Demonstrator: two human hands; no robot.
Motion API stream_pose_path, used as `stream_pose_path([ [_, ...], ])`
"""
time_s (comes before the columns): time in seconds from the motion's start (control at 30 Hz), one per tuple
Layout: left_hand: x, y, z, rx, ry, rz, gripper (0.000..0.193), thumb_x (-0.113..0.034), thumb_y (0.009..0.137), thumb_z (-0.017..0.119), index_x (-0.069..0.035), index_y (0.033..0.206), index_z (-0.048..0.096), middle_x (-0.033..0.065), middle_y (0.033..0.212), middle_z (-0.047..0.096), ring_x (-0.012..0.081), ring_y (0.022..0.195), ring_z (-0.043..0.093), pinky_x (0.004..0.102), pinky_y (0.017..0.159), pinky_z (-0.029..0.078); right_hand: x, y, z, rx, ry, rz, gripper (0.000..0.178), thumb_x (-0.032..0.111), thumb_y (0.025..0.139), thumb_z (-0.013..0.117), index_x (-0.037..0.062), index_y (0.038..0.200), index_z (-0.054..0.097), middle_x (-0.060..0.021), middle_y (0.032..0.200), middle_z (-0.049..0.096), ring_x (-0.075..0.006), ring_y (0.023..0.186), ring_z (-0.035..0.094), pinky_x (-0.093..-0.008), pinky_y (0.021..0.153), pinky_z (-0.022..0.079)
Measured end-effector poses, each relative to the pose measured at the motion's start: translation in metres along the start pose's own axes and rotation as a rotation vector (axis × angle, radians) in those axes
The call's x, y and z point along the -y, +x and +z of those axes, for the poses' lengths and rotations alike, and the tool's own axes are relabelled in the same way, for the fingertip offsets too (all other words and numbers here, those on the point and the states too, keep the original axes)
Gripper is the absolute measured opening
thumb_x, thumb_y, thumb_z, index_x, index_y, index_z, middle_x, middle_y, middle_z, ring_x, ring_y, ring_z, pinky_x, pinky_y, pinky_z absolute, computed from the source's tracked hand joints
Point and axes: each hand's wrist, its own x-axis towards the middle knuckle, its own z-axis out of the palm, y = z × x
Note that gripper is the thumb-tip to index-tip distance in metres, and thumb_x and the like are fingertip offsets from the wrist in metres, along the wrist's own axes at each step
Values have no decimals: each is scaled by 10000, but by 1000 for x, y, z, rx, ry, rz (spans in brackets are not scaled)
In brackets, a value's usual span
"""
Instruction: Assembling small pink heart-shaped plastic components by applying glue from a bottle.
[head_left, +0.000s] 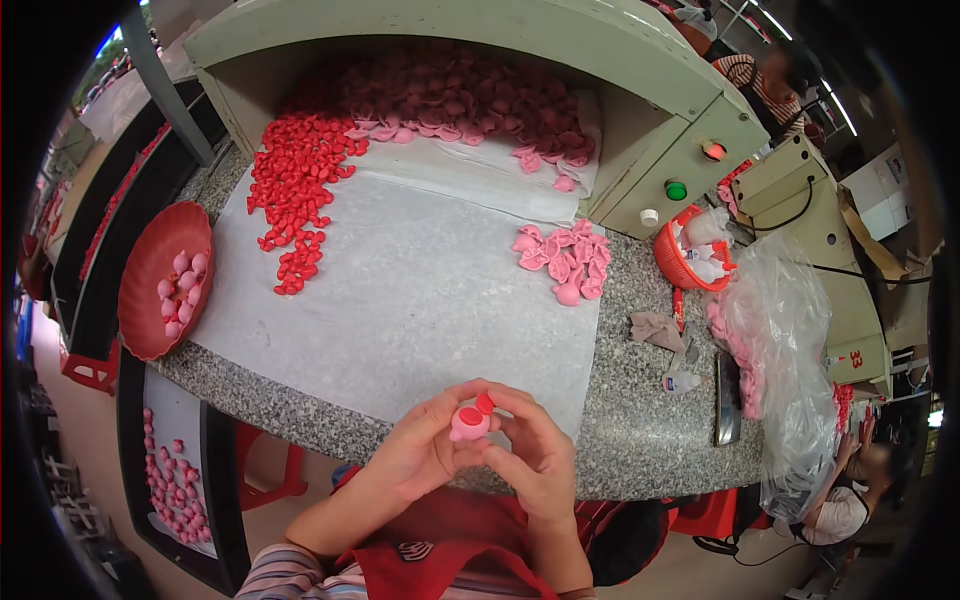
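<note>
Close to the counter's front edge, my left hand (417, 452) is closed around a small round pink toy part (468, 432) with a red oval on its top. My right hand (540, 460) meets it from the other side, its fingers pinching a small red piece (485, 402) at the pink part's upper right. Whether the two pieces touch is too small to tell. Beyond my hands, many loose red pieces (300, 185) lie on the white sheet (400, 290) at the left. A small group of pink shell-like parts (568, 258) rests on its right side.
A green-grey metal housing (450, 30) arches over a large heap of pink parts (460, 95). A red bowl (140, 335) of pink pieces stands left. At right are a red basket (690, 278) of bottles, a cloth (655, 328) and a plastic bag (790, 350). Other people sit further right.
</note>
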Motion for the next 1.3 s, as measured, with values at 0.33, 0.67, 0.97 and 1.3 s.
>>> stream_pose_path([
  [0.33, -13, -11, -2, -65, 357, 98, 236, -178, 871, 559, 29, 979, 592, 143, 899, 631, 190, 799, 632, 289, 686, 533, 2, -7, -2, 98, -716, -474, 434, -47, 617, 715, -16, 1030, 586, -148, 998, 593, -249, 924, 549, -332, 795, 447],
  [0.67, -14, -21, 10, 27, 744, 319, 329, 24, 728, 660, 61, 1044, 575, 155, 1030, 585, 201, 914, 604, 288, 761, 520, 2, -11, -2, -27, -655, -346, 362, 33, 549, 795, 16, 878, 643, -92, 849, 577, -173, 760, 556, -263, 665, 449],
  [0.97, -15, -15, -5, 205, 588, 208, 418, 134, 719, 609, 46, 1121, 541, 139, 1130, 514, 210, 968, 574, 287, 779, 518, 0, -13, -6, 29, -612, -342, 407, 64, 538, 814, 20, 907, 649, -78, 823, 580, -151, 704, 554, -239, 638, 437],
  [1.3, -14, -19, 1, 205, 513, 192, 436, 18, 649, 734, 48, 1051, 569, 135, 1054, 537, 193, 964, 555, 280, 769, 487, 11, -12, -1, 111, -916, -531, 580, 175, 530, 839, 28, 1042, 609, -149, 1088, 516, -225, 1025, 503, -333, 846, 417],
])
